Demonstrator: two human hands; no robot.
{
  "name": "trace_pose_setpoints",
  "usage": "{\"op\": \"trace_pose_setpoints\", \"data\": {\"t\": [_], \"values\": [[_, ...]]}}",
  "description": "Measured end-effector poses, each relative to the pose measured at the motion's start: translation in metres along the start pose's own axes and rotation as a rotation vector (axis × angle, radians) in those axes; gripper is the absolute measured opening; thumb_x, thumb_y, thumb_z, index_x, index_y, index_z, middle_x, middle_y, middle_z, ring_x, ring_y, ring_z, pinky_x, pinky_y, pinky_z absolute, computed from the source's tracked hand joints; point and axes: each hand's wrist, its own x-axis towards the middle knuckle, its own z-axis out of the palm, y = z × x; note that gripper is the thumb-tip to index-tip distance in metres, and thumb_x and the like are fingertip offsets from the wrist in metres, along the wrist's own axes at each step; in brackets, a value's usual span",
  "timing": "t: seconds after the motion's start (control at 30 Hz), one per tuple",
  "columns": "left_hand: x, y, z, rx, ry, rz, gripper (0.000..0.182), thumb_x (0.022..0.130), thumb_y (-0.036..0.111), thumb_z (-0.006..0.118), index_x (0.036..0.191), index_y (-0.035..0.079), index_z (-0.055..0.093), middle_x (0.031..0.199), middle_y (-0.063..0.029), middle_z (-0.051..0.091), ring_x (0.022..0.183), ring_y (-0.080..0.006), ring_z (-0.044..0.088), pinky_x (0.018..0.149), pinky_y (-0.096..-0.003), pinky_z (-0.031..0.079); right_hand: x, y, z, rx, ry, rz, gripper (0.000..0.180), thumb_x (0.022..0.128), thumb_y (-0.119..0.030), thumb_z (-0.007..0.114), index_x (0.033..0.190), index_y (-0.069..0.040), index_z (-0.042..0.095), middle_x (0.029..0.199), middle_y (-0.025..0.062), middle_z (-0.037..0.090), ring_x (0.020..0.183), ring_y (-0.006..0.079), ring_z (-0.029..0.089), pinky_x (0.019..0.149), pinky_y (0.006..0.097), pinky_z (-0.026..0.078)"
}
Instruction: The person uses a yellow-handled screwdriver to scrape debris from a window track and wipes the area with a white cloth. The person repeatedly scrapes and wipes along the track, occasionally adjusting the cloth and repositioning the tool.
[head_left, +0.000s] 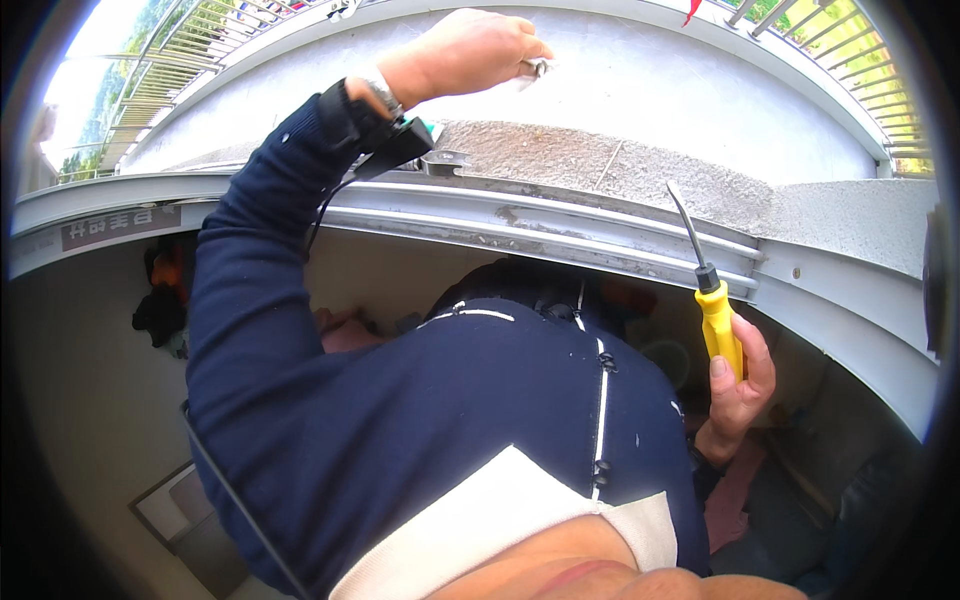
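My left hand (469, 56) reaches out past the window frame, over the pale outer ledge (675, 97). Its fingers pinch a small whitish, crumpled-looking piece (536, 69), which has a darker spot and is too bright to make out. Lower on the right, my right hand (739, 386) grips a screwdriver (720, 326) by its yellow handle. The metal shaft points up, and its tip appears in front of the rough concrete sill (555, 154). Between the two hands runs the light metal sliding-window track (525, 217), with dirt and worn patches in its grooves.
A grey metal bracket (446, 161) lies on the sill by my left forearm. From that wrist hangs a black strapped device (397, 150) with a cable. Metal railings (172, 67) line the outside. A sign bearing writing (120, 225) is on the frame at left.
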Motion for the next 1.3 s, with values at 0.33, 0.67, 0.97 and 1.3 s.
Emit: {"op": "trace_pose_setpoints", "data": {"t": [0.33, 0.67, 0.97, 1.3], "values": [[-0.106, 0.092, -0.023, -0.123, -0.035, 0.162, 0.026, 0.078, 0.010, 0.063, 0.103, 0.019, 0.066, 0.076, -0.0012, 0.048, 0.070, -0.0188, 0.055, 0.061, -0.0321, 0.046, 0.022, -0.006, 0.006, 0.011, -0.158, -0.029, 0.045, 0.074, -0.002, 0.062, 0.119, 0.002, 0.060, 0.088, 0.0084, 0.058, 0.073, 0.0135, 0.051, 0.068, 0.0240, 0.040], [-0.084, 0.088, -0.029, -0.132, -0.236, 0.244, 0.025, 0.082, 0.016, 0.058, 0.106, 0.020, 0.066, 0.086, -0.0039, 0.049, 0.084, -0.0210, 0.055, 0.069, -0.0343, 0.046, 0.011, -0.001, 0.002, 0.052, -0.148, -0.017, 0.045, 0.073, -0.003, 0.064, 0.118, 0.002, 0.060, 0.087, 0.0079, 0.057, 0.072, 0.0131, 0.050, 0.067, 0.0240, 0.040], [-0.084, 0.093, -0.029, -0.083, -0.166, 0.315, 0.027, 0.079, 0.020, 0.057, 0.104, 0.015, 0.063, 0.088, -0.0031, 0.048, 0.087, -0.0193, 0.054, 0.068, -0.0315, 0.047, 0.007, 0.008, 0.002, 0.006, -0.108, -0.004, 0.044, 0.074, -0.008, 0.060, 0.117, 0.003, 0.059, 0.087, 0.0096, 0.057, 0.075, 0.0167, 0.053, 0.070, 0.0275, 0.043], [-0.088, 0.098, -0.011, 0.058, -0.102, 0.247, 0.005, 0.073, 0.022, 0.059, 0.071, 0.017, 0.058, 0.081, -0.0002, 0.048, 0.084, -0.0164, 0.056, 0.066, -0.0299, 0.049, 0.004, 0.035, -0.008, 0.062, -0.123, 0.046, 0.048, 0.083, -0.015, 0.060, 0.128, 0.002, 0.054, 0.114, 0.0106, 0.062, 0.094, 0.0124, 0.058, 0.081, 0.0233, 0.044]]}}
